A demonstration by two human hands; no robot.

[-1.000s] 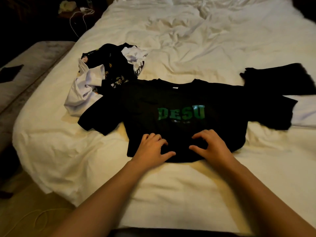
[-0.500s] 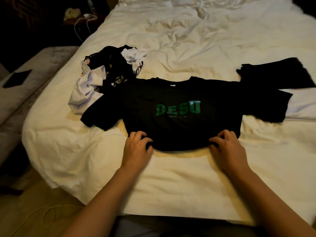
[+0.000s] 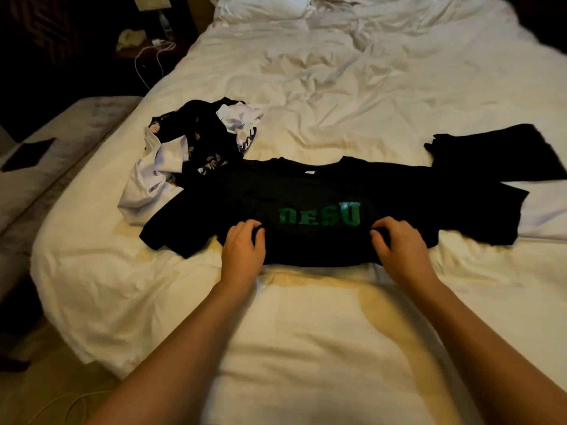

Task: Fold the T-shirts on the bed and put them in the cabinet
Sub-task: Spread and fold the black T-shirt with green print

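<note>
A black T-shirt [image 3: 319,191] with green letters lies face up across the white bed [image 3: 337,87], sleeves spread left and right. Its bottom part is folded up toward the letters. My left hand [image 3: 244,251] grips the folded edge on the left, fingers curled round the cloth. My right hand [image 3: 399,245] grips the same edge on the right. A crumpled heap of black and white T-shirts [image 3: 196,148] lies behind the left sleeve. A folded black garment [image 3: 497,151] lies at the right, touching the right sleeve.
A grey bench [image 3: 52,154] with a dark flat object [image 3: 27,153] stands left of the bed. A white cable [image 3: 153,56] and small items sit on a dark stand at the back left. A pillow [image 3: 260,7] lies at the head of the bed.
Both hands moved apart to the hem's corners, took hold of it and carried it up the shirt toward the green letters, shortening the visible body.
</note>
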